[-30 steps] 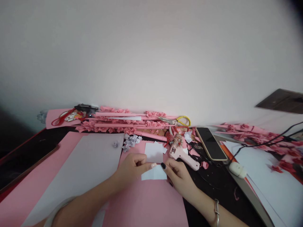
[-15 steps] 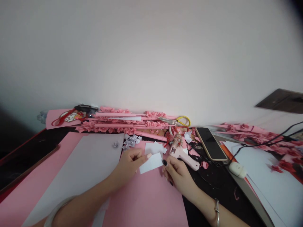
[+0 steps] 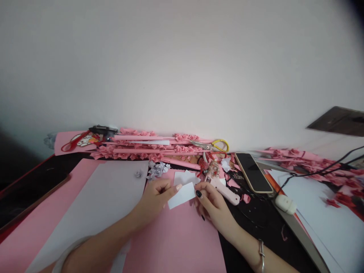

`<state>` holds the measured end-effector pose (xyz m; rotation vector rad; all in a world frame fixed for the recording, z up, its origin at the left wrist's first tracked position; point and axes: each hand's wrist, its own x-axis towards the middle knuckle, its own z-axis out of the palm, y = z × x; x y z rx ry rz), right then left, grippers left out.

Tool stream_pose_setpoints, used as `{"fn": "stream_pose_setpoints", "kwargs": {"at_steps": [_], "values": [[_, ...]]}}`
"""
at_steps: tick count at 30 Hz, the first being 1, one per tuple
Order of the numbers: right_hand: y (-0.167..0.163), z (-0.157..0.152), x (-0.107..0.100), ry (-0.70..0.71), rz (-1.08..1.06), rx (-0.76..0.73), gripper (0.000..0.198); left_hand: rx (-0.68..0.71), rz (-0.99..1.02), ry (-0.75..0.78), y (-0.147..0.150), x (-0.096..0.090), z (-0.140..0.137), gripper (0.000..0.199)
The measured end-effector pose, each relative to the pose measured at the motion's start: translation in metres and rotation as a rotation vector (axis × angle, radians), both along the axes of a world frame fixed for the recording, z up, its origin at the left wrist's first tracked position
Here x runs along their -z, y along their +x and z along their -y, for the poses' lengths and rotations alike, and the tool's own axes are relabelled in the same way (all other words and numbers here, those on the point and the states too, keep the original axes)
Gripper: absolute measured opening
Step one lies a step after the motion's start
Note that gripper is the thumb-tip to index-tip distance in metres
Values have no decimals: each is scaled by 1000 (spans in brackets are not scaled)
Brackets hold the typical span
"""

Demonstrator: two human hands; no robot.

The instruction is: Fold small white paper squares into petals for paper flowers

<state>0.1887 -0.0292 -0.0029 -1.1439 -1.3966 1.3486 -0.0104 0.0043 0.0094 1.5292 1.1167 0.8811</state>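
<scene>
Between my two hands is a small white piece of paper [image 3: 181, 196], held tilted above a pink sheet [image 3: 176, 239]. My left hand [image 3: 157, 197] pinches its left end, thumb on top. At the right edge, my right hand [image 3: 212, 204] closes thumb and forefinger on the corner; its other fingers curl below. Just beyond lie more white paper pieces [image 3: 182, 176] on the pink sheet. Several folded white paper flowers [image 3: 158, 169] sit past my left hand. A pale pink glue gun [image 3: 224, 190] lies beside my right hand, partly covered by it.
Pink paper flower stems [image 3: 148, 149] line the wall, with yellow-handled scissors [image 3: 217, 146] on top. A phone [image 3: 254, 173], a white earbud case [image 3: 285, 204] and dark cables [image 3: 290, 176] lie to the right. Large white sheets [image 3: 93, 197] cover the left side.
My right forefinger has shifted slightly up along the paper's right edge, and the right fingers have moved a little. The left hand stays nearly still.
</scene>
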Motion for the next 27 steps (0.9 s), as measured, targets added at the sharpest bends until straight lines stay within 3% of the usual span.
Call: {"fn": "stream_pose_setpoints", "kwargs": {"at_steps": [5, 14, 21, 27], "values": [[1, 1, -1, 33, 102, -81, 27, 30, -17, 29, 1, -2, 1, 48], [3, 0, 3, 52, 79, -105, 27, -8, -60, 17, -1, 0, 1, 46], [2, -2, 1, 3, 13, -82, 23, -75, -71, 34, 0, -3, -2, 45], [1, -2, 2, 6, 21, -41, 27, -43, -67, 32, -1, -1, 0, 46]]}}
